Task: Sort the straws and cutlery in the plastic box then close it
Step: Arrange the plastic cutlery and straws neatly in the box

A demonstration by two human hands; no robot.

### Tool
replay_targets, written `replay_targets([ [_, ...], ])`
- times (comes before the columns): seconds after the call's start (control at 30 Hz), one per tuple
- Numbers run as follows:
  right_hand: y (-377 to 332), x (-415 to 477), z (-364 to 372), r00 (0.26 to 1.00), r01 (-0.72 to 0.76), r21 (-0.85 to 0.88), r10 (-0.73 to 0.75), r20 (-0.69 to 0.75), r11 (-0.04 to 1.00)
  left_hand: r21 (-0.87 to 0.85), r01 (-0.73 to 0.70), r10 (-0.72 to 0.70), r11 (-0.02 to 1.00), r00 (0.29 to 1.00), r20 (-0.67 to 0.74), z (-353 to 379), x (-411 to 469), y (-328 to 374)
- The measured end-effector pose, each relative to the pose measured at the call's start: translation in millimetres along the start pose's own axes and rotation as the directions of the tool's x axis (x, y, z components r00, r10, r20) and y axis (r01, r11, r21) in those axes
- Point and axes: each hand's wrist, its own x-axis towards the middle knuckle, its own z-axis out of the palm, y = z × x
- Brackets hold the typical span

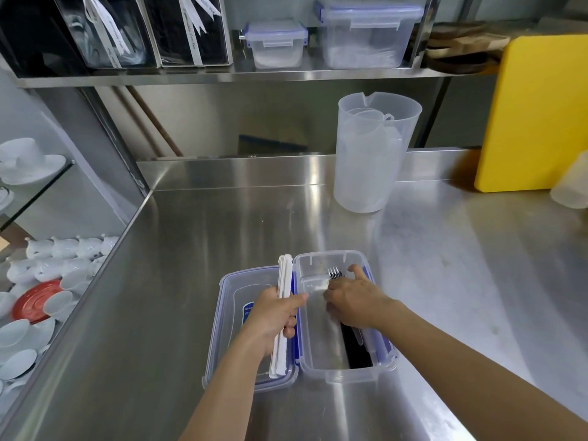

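A clear plastic box (321,364) with blue clips stands open on the steel counter. Its lid (227,313) lies flat just to its left. My left hand (273,316) is shut on a bundle of white paper-wrapped straws (284,275), held lengthwise over the lid's right edge. My right hand (353,300) is inside the box, fingers closed on black-handled forks (334,273) whose metal tines point to the far end. More black cutlery (358,348) lies along the box's right side, partly hidden under my wrist.
A tall translucent jug (372,154) stands behind the box. A yellow cutting board (534,113) leans at the right. Lidded containers (276,43) sit on the shelf above. White cups and saucers (47,275) fill the lower shelf beyond the counter's left edge.
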Motion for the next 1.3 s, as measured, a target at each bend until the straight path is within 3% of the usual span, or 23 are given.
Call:
replay_targets([
  [0.07, 1, 1, -6, 0.991, -0.063, 0.244, 0.088, -0.096, 0.968, -0.052, 0.005, -0.004, 0.999, 1.0, 0.024, 1, 0, 4],
  [0.1, 1, 2, -13, 0.972, -0.111, 0.44, 0.189, -0.137, 0.891, -0.07, 0.01, -0.006, 0.998, 0.999, 0.044, 2, -1, 6],
  [0.13, 0, 3, -23, 0.943, -0.147, 0.649, 0.304, -0.136, 0.746, -0.085, 0.018, -0.012, 0.996, 0.998, 0.066, 3, -1, 9],
  [0.2, 0, 3, -40, 0.901, -0.118, 0.961, 0.433, -0.002, 0.25, -0.109, 0.041, -0.03, 0.993, 0.994, 0.101, 5, -2, 12],
  [0.23, 0, 2, -48, 0.905, -0.102, 0.995, 0.413, 0.1, -0.017, -0.109, 0.049, -0.037, 0.993, 0.993, 0.111, 6, -2, 14],
  [0.27, 0, 1, -55, 0.921, -0.105, 0.974, 0.35, 0.171, -0.201, -0.098, 0.053, -0.042, 0.994, 0.992, 0.116, 8, -2, 14],
  [0.3, -1, 0, -60, 0.937, -0.117, 0.952, 0.288, 0.201, -0.282, -0.085, 0.056, -0.046, 0.995, 0.992, 0.119, 10, -3, 15],
  [0.33, -2, 1, -63, 0.949, -0.135, 0.945, 0.236, 0.209, -0.297, -0.068, 0.052, -0.044, 0.996, 0.992, 0.122, 13, -3, 16],
  [0.4, -5, 4, -67, 0.958, -0.177, 0.959, 0.183, 0.219, -0.222, -0.037, 0.041, -0.036, 0.998, 0.991, 0.13, 18, -4, 17],
  [0.53, -11, 11, -69, 0.963, -0.251, 0.954, 0.146, 0.228, 0.164, 0.085, -0.011, 0.0, 0.996, 0.992, 0.13, 28, -6, 16],
  [0.57, -11, 11, -70, 0.964, -0.25, 0.943, 0.144, 0.222, 0.221, 0.102, -0.027, 0.014, 0.994, 0.992, 0.125, 30, -6, 15],
  [0.67, -9, 11, -73, 0.962, -0.237, 0.934, 0.196, 0.188, 0.268, 0.12, -0.052, 0.035, 0.991, 0.99, 0.139, 32, -5, 17],
  [0.77, 0, 10, -72, 0.943, -0.251, 0.941, 0.278, 0.184, 0.229, 0.163, -0.098, 0.07, 0.982, 0.983, 0.167, 25, -7, 23],
  [0.87, 9, 11, -59, 0.916, -0.336, 0.908, 0.31, 0.253, 0.252, 0.354, -0.221, 0.234, 0.909, 0.972, 0.007, 9, -6, 27],
  [0.93, 8, 14, -48, 0.893, -0.424, 0.869, 0.277, 0.355, 0.255, 0.597, -0.404, 0.525, 0.693, 0.85, -0.034, -3, -7, 25],
  [1.0, 3, 18, -40, 0.878, -0.467, 0.851, 0.24, 0.415, 0.238, 0.737, -0.582, 0.702, 0.343, 0.681, 0.211, -9, -8, 19],
  [1.07, -3, 24, -32, 0.874, -0.477, 0.852, 0.225, 0.431, 0.217, 0.715, -0.698, 0.642, -0.023, 0.538, 0.546, -6, -7, 10],
  [1.1, -6, 26, -29, 0.873, -0.478, 0.852, 0.221, 0.435, 0.213, 0.679, -0.721, 0.549, -0.141, 0.513, 0.659, -2, -6, 5],
  [1.2, -13, 30, -23, 0.866, -0.495, 0.831, 0.226, 0.447, 0.253, 0.669, -0.671, 0.262, -0.32, 0.616, 0.743, 9, -4, -5],
  [1.3, -16, 30, -21, 0.846, -0.527, 0.821, 0.227, 0.483, 0.219, 0.666, -0.607, 0.155, -0.433, 0.677, 0.719, 13, 2, -11],
])
